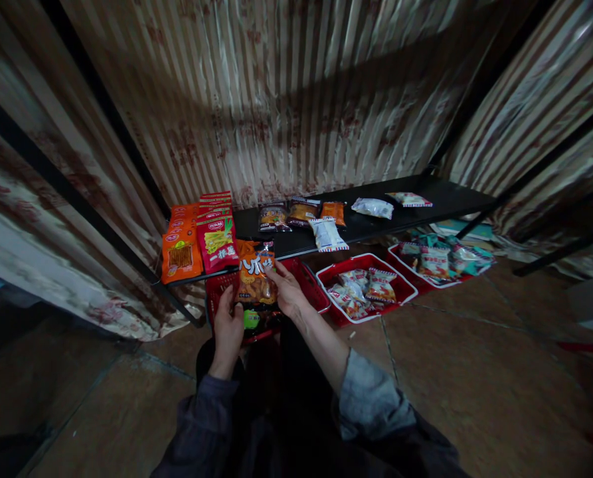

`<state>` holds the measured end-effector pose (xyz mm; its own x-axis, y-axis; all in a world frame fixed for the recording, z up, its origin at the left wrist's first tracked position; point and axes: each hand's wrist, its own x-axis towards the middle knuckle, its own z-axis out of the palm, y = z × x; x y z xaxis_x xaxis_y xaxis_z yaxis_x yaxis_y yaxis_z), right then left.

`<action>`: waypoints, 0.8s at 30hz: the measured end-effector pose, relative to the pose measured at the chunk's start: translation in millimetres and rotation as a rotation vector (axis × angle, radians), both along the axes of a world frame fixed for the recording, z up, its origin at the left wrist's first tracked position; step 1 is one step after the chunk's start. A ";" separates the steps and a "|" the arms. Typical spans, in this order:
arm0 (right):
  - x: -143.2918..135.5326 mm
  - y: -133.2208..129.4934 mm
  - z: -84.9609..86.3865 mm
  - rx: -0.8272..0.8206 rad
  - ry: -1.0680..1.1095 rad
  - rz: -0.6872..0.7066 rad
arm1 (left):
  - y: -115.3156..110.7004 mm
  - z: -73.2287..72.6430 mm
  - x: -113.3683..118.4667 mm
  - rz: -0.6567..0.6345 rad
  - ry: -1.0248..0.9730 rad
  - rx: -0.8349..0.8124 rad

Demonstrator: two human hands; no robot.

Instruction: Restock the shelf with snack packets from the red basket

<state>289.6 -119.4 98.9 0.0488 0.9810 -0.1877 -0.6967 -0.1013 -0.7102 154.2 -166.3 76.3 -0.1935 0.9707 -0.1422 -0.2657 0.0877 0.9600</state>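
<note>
An orange snack bag (257, 275) with dark edges is held upright in front of me, above a red basket (319, 292). My right hand (287, 291) grips its right edge, thumb on the front. At the bag's lower left corner, my left hand (228, 328) has its thumb and fingers closed around the edge. A dark packet with a green label (251, 319) shows just under the orange bag, in the basket. To the left, red snack bags (218, 242) and orange snack bags (181, 255) stand in rows on the black shelf (306, 247).
Dark-edged packets (275, 217), a small orange packet (333, 212) and white packets (372, 208) lie along the shelf. Two more red baskets, one white-rimmed (363, 320), hold several packets on the tiled floor. Black metal posts (111, 113) and striped curtain (286, 99) surround the shelf.
</note>
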 end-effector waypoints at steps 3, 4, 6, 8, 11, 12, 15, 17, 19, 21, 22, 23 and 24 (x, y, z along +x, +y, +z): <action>-3.3 0.2 -0.9 -0.011 0.020 -0.051 | -2.0 11.9 3.9 0.093 0.308 0.213; -4.6 0.1 -0.9 -0.013 0.025 -0.064 | -3.4 16.7 5.9 0.100 0.404 0.280; -7.4 -0.5 -0.6 -0.022 0.023 -0.079 | -6.1 24.1 10.8 0.088 0.546 0.401; -10.5 -1.8 0.5 -0.030 0.008 -0.093 | -6.7 25.9 16.1 0.054 0.630 0.499; -15.3 -5.1 2.8 -0.026 -0.014 -0.115 | -2.8 18.2 22.7 0.026 0.833 0.577; -16.7 -6.4 3.7 -0.019 -0.018 -0.117 | -0.8 14.1 24.2 0.028 0.922 0.583; -19.5 -10.0 5.9 -0.007 -0.028 -0.112 | 4.4 4.1 26.3 0.053 1.094 0.597; -20.3 -11.6 7.1 0.003 -0.035 -0.107 | 6.2 1.9 26.5 0.058 1.108 0.608; -20.7 -12.4 8.3 0.007 -0.043 -0.104 | 6.8 3.4 26.5 0.059 1.084 0.600; -21.2 -12.9 9.7 -0.011 -0.048 -0.109 | 6.7 7.2 26.6 0.057 1.030 0.580; -21.6 -13.4 10.5 -0.021 -0.055 -0.112 | 6.6 9.4 26.6 0.057 0.988 0.566; -22.0 -14.2 11.2 -0.023 -0.069 -0.115 | 6.5 11.6 26.7 0.057 0.933 0.546; -22.5 -15.3 11.9 -0.012 -0.092 -0.116 | 6.5 13.6 26.8 0.058 0.864 0.516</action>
<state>267.1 -134.7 110.8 0.1793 0.9654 -0.1892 -0.6362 -0.0329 -0.7708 181.0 -159.8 89.9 -0.0809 0.8599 0.5040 0.5484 -0.3838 0.7429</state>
